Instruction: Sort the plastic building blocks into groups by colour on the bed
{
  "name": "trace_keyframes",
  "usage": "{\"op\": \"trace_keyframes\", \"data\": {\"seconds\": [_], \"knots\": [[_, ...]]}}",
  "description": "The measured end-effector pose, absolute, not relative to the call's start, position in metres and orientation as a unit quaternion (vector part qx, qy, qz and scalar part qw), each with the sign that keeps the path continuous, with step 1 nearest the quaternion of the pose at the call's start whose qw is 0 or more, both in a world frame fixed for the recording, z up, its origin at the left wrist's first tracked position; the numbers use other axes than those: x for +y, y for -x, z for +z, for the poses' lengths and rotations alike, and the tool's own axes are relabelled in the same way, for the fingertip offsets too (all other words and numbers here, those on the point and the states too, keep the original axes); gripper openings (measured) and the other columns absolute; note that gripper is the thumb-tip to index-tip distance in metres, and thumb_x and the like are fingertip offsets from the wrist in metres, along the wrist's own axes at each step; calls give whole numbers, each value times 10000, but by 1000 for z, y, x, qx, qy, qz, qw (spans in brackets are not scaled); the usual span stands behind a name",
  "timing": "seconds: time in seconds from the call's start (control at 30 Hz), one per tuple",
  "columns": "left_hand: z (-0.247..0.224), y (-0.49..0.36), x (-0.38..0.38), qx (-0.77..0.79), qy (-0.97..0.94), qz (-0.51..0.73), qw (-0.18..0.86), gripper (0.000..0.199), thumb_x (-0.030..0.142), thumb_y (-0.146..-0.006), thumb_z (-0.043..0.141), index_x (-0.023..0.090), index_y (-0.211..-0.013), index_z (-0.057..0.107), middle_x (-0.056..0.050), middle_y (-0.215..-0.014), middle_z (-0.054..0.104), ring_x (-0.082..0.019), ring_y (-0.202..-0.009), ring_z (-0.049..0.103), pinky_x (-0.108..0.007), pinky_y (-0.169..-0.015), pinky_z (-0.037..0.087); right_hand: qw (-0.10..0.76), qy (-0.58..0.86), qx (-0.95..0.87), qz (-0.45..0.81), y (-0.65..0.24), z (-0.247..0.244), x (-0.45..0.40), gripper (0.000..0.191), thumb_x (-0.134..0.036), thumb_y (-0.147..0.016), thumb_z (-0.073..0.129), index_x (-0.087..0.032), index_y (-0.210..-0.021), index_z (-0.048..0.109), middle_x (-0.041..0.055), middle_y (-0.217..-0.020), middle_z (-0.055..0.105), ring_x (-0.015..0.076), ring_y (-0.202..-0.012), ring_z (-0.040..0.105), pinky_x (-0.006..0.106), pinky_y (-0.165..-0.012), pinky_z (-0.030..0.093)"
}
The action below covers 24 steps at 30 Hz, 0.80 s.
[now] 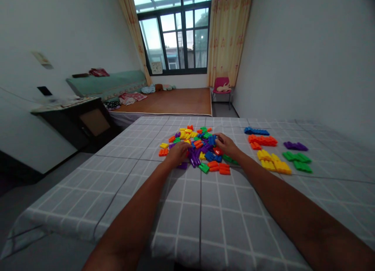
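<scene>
Multicoloured plastic blocks [202,146] lie heaped toward the far edge of my table [216,208], between my left hand [178,154] and right hand [227,145]; fingers curl there, grip unclear. Open cloth reaches the near and left edges; colour-grouped blocks [283,167] sit rightward.

Bare tablecloth [181,208] open between my forearms, low route free. Mixed block pile [202,148] blocks straight ahead. Clear lane right of the pile up to the yellow blocks [274,161], though my right forearm crosses it. Left side of cloth open. Red-orange row [263,140] and green blocks [299,161] obstruct further right.
</scene>
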<state>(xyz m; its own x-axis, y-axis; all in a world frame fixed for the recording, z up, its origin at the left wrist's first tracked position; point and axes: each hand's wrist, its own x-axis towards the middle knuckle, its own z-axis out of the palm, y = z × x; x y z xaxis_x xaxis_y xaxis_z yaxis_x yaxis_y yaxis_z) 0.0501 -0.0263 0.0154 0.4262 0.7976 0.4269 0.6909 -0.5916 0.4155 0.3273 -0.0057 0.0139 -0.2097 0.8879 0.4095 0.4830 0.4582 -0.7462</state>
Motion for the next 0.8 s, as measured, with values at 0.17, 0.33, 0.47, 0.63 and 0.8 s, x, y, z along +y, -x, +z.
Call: {"op": "trace_keyframes", "data": {"seconds": [0.17, 0.33, 0.47, 0.63, 0.8], "knots": [[21, -82, -39, 410, -815, 375, 164, 375, 307, -916, 502, 189, -1261, 590, -106, -1170, 669, -226, -1076, 624, -386, -947, 500, 409, 357, -730, 415, -315, 23, -16, 382, -374, -888, 502, -191, -1222, 537, -2, -796, 605, 149, -674, 575, 284, -607, 499], [21, -93, -41, 400, -754, 413, 317, 472, 347, -850, 598, 157, -1279, 554, -109, -1096, 687, -226, -944, 669, -363, -814, 551, 397, 295, -765, 414, -298, 25, -27, 404, -335, -906, 512, -225, -1295, 520, 76, -1109, 638, 198, -929, 629, 348, -736, 543], [25, -90, -39, 408, -698, 425, 406, 525, 385, -768, 686, 143, -1221, 578, -88, -1005, 691, -216, -854, 679, -337, -720, 563, 399, 259, -845, 243, -291, 26, -31, 476, -271, -849, 618, -226, -1315, 536, 118, -1336, 548, 250, -1232, 503, 452, -1003, 439], [30, -89, -43, 406, -674, 414, 459, 576, 470, -753, 693, 160, -1222, 568, -88, -1024, 697, -227, -881, 681, -322, -683, 567, 346, 277, -889, 115, -293, 34, -33, 474, -204, -825, 645, -187, -1292, 562, 127, -1264, 614, 263, -1177, 535, 454, -1004, 424], [28, -86, -45, 426, -723, 365, 404, 544, 518, -830, 585, 156, -1237, 582, -104, -1082, 699, -235, -922, 683, -327, -723, 560, 317, 357, -876, 70, -339, 58, -11, 473, -197, -729, 727, -246, -1192, 640, 73, -1171, 664, 236, -1064, 590, 416, -946, 458]]}}
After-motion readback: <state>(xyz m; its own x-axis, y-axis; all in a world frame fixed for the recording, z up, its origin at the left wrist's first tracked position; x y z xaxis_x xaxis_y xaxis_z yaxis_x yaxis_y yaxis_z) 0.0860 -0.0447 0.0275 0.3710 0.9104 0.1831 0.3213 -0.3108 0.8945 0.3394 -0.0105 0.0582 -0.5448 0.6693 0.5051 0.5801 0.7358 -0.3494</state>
